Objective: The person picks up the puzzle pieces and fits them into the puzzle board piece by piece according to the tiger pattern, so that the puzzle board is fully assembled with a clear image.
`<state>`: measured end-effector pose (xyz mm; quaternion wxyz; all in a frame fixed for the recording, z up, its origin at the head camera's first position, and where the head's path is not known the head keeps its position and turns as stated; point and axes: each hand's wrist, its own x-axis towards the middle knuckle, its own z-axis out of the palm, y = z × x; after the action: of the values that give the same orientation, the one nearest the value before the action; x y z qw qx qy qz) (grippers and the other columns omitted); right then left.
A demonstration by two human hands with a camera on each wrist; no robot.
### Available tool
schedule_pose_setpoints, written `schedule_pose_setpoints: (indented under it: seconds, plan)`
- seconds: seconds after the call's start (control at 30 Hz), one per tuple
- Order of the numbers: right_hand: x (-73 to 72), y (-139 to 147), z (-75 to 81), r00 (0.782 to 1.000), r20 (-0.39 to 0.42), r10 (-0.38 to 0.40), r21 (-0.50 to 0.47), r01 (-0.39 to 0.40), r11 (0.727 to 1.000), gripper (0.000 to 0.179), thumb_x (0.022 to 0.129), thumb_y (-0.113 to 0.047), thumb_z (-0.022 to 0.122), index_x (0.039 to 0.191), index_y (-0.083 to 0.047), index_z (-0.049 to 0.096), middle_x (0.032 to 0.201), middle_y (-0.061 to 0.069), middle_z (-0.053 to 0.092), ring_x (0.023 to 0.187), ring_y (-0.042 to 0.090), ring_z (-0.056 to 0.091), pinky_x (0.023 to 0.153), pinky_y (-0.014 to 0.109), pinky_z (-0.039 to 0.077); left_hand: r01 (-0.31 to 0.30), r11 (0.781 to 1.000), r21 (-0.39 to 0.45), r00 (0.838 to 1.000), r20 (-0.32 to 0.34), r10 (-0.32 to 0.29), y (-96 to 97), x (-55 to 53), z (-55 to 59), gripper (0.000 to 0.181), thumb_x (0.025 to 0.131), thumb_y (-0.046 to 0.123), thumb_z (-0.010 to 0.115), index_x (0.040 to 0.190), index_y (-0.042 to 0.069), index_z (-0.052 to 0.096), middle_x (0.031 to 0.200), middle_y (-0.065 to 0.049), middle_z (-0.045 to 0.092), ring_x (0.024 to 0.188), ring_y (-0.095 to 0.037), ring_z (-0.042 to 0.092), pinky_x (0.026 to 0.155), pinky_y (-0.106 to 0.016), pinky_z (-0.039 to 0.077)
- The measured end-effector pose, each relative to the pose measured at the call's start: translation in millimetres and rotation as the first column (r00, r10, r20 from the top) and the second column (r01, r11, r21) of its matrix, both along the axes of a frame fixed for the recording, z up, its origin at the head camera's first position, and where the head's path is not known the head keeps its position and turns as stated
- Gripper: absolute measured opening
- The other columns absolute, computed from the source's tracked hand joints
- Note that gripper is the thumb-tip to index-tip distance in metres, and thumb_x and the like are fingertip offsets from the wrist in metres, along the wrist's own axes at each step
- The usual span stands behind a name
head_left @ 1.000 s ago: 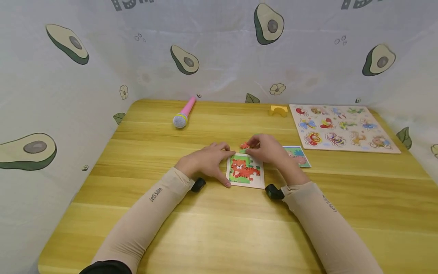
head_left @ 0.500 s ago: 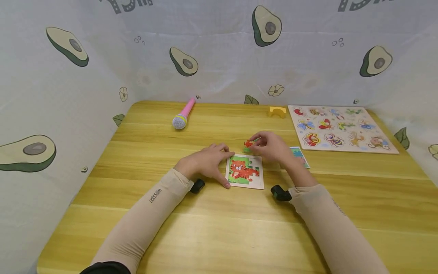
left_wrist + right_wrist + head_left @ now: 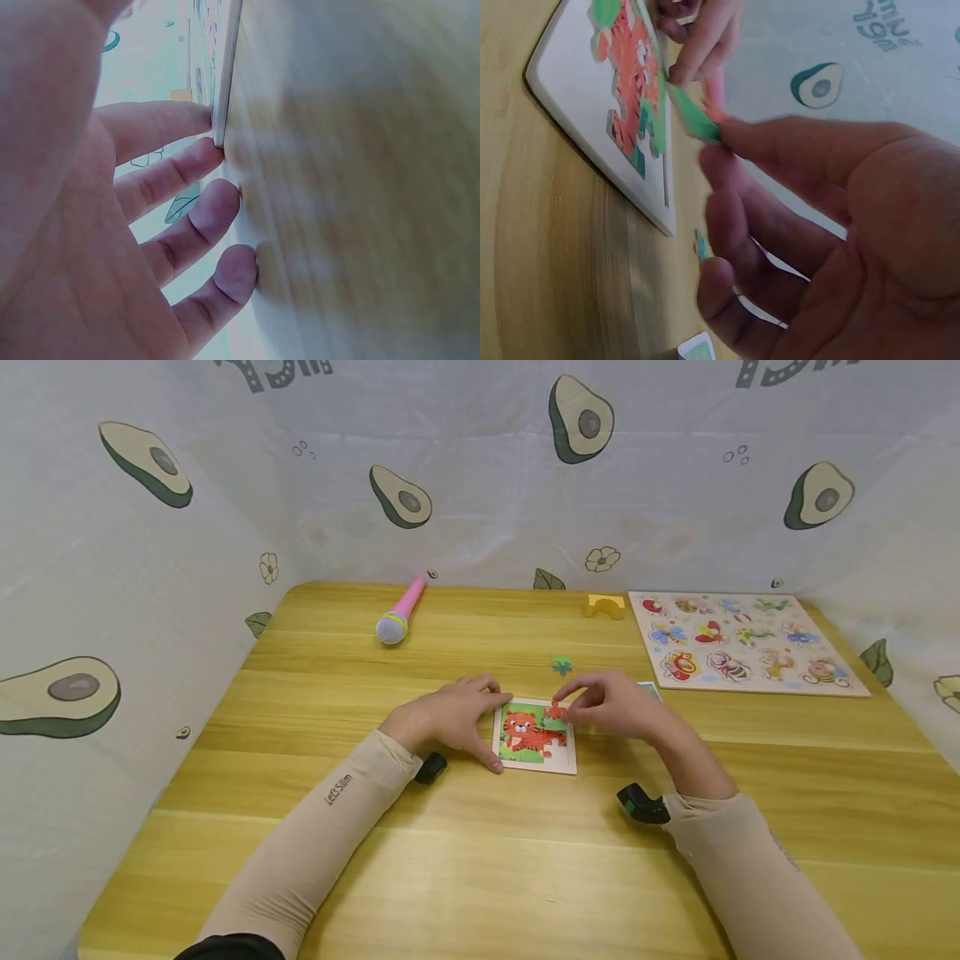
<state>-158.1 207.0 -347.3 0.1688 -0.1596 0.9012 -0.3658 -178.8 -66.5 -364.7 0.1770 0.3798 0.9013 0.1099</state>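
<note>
In the head view, my left hand [image 3: 450, 718] rests at the left side of a small wooden puzzle board [image 3: 561, 763] with a partly filled tiger picture. Its thumb touches the lower left corner and a fingertip the upper left one; the left wrist view has the other fingers loosely spread on the tabletop. My right hand [image 3: 618, 706] pinches a green and orange puzzle piece [image 3: 694, 116] between thumb and index finger, tilted above the board's upper right part. Beyond the board lies a loose green puzzle piece [image 3: 562, 666].
A pink toy microphone [image 3: 401, 614] lies at the back left. At the back right are a yellow arch block [image 3: 604, 606] and a large insect puzzle board [image 3: 738, 643]. A picture card [image 3: 651, 690] is partly hidden behind my right hand.
My right hand has lifted the orange and green piece from behind the board and brought it over the upper right part. The green piece has come into sight. My left hand stays put.
</note>
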Motion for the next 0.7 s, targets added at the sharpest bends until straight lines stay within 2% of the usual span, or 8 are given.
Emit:
schedule_pose_setpoints:
  seconds: [0.17,0.33,0.5,0.7]
  plan:
    - [4.5,0.9,-2.1,0.986,0.128,0.109,0.004,-0.110,0.994,0.022,0.090,-0.016,0.076,0.110,-0.006,0.071,0.083,0.004,0.073,0.066,0.019,0.055,0.059,0.030,0.043,-0.002,1.000,-0.002,1.000,-0.001,0.002,-0.1,-0.3,-1.5,0.112,0.070,0.067,0.082,0.158,0.016,0.035,0.147,-0.001,0.038,0.131,-0.024,0.037,0.109,-0.037,0.034]
    - [6.7,-0.9,-0.4,0.970,0.198,0.139,0.056,-0.152,0.987,0.020,0.090,-0.016,0.076,0.107,-0.008,0.070,0.077,0.004,0.070,0.065,0.017,0.052,0.062,0.032,0.041,0.000,1.000,-0.007,1.000,0.001,0.000,-0.1,-1.0,-2.4,0.112,0.071,0.067,0.081,0.158,0.016,0.034,0.148,-0.001,0.037,0.131,-0.023,0.037,0.110,-0.037,0.034]
    - [6.1,-2.5,-1.5,0.971,0.190,0.143,0.089,-0.162,0.983,0.019,0.090,-0.017,0.076,0.107,-0.009,0.071,0.076,0.002,0.068,0.064,0.016,0.052,0.062,0.032,0.041,-0.001,1.000,-0.020,1.000,-0.007,0.001,0.3,-1.1,-2.1,0.112,0.071,0.068,0.081,0.159,0.016,0.034,0.148,-0.001,0.037,0.132,-0.023,0.036,0.110,-0.036,0.033]
    - [5.2,-4.3,-5.4,0.978,0.126,0.166,0.170,-0.186,0.968,0.019,0.090,-0.022,0.077,0.105,-0.012,0.074,0.074,-0.001,0.063,0.064,0.015,0.052,0.059,0.030,0.041,-0.004,1.000,-0.015,1.000,-0.003,0.004,0.5,-0.5,-1.4,0.112,0.071,0.067,0.081,0.158,0.016,0.035,0.148,-0.001,0.037,0.131,-0.023,0.036,0.110,-0.037,0.034]
